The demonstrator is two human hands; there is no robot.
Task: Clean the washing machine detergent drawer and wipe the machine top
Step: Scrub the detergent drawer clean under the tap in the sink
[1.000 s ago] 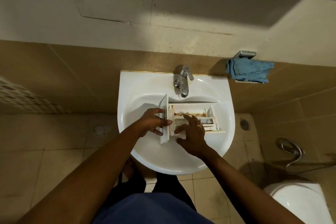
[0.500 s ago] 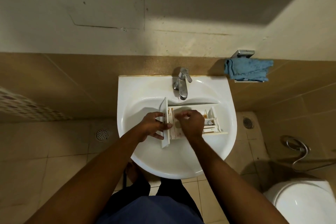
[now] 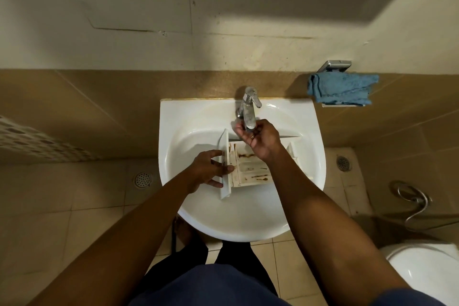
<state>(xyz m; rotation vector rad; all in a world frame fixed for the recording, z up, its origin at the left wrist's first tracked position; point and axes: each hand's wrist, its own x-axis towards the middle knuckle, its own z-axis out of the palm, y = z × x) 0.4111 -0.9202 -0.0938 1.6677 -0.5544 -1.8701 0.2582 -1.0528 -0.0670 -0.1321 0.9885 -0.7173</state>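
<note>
The white detergent drawer [image 3: 248, 169] lies across the white sink [image 3: 188, 131], its compartments streaked with brown grime. My left hand [image 3: 211, 169] grips the drawer's front panel at its left end. My right hand [image 3: 260, 136] is raised over the drawer with fingers and thumb curled around the spout of the chrome tap [image 3: 248, 109]. I see no water running. The right end of the drawer is partly hidden by my right wrist.
A blue cloth [image 3: 342, 88] lies on a small wall shelf right of the sink. A toilet [image 3: 422, 271] sits at the lower right, with a hose sprayer [image 3: 414, 201] on the wall beside it. Floor drains [image 3: 142, 179] lie on either side.
My right hand has left the drawer's compartments and moved up to the tap. My left hand keeps its hold on the front panel.
</note>
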